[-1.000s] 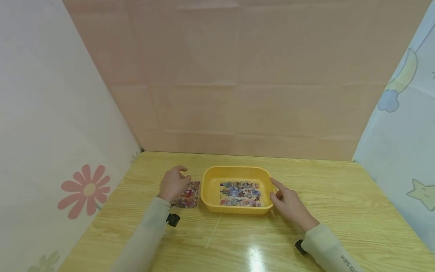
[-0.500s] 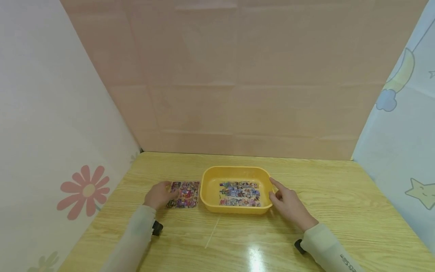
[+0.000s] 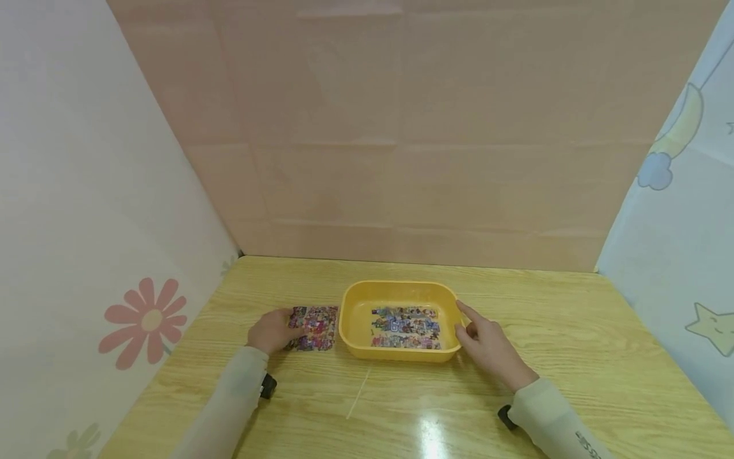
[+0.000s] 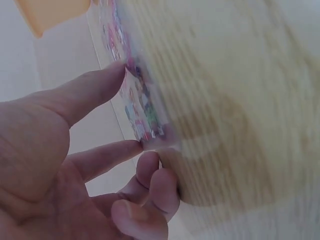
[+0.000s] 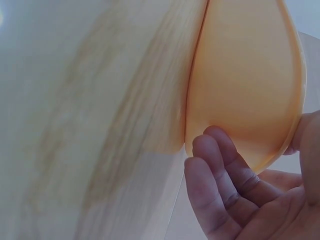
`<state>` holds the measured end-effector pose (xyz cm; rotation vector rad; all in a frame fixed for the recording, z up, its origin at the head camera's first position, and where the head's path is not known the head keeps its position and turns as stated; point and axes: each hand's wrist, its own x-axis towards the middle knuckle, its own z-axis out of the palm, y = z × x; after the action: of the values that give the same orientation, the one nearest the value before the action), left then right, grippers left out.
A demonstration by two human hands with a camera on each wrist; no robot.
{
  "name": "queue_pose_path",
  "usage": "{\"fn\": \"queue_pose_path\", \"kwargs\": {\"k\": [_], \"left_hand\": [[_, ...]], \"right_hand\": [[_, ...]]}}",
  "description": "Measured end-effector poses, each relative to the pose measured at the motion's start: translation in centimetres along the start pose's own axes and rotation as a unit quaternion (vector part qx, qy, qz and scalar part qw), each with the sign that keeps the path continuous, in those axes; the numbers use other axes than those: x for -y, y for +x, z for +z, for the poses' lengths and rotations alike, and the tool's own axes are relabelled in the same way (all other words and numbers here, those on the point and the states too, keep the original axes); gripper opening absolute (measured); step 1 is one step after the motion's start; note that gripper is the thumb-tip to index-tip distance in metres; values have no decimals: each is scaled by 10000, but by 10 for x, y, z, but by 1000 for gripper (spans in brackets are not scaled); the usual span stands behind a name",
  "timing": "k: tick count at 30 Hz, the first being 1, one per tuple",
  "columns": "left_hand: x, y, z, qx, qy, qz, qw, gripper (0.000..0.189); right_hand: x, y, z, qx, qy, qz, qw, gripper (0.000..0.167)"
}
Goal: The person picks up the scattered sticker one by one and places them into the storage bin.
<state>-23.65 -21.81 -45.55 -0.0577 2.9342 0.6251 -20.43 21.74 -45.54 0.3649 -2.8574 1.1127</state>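
Note:
A yellow plastic basin (image 3: 355,352) sits mid-table; inside lies a colourful sheet printed with small figures (image 3: 405,326), looking like stickers. My right hand (image 3: 490,347) holds the basin's right end, thumb and index at the rim; in the right wrist view its other fingers (image 5: 210,165) lie along the outer wall. Left of the basin, a second printed sheet (image 3: 315,328) in clear wrapping lies flat. My left hand (image 3: 272,331) is at that sheet's left edge. In the left wrist view, the thumb (image 4: 100,85) touches the sheet and the index fingertip meets its corner, other fingers bent.
The wooden table (image 3: 401,395) carries a bright glare spot at the front. A pinkish-brown covered wall (image 3: 401,146) rises behind it. White decorated panels stand at the left (image 3: 115,191) and right (image 3: 688,242).
My left hand has moved left and down from above the second sheet to its left edge. The right hand, the basin and both sheets have stayed in place.

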Motion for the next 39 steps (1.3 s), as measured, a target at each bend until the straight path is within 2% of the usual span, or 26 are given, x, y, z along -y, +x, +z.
{"fn": "queue_pose_path", "kwargs": {"k": [9, 17, 27, 34, 39], "left_hand": [[1, 4, 4, 47, 312, -127, 9994, 69], [-4, -1, 1, 79, 441, -100, 9989, 64], [-11, 0, 1, -74, 704, -276, 9971, 62], [-17, -3, -1, -94, 529, -436, 9976, 61], [-17, -4, -1, -70, 290, -566, 9980, 64]], "right_hand": [[1, 0, -1, 21, -24, 13, 10000, 56], [-1, 0, 0, 46, -31, 50, 10000, 57], [-1, 0, -1, -23, -28, -7, 10000, 56], [-3, 0, 0, -71, -63, -78, 9999, 56], [-2, 0, 1, -53, -35, -61, 10000, 56]]}}
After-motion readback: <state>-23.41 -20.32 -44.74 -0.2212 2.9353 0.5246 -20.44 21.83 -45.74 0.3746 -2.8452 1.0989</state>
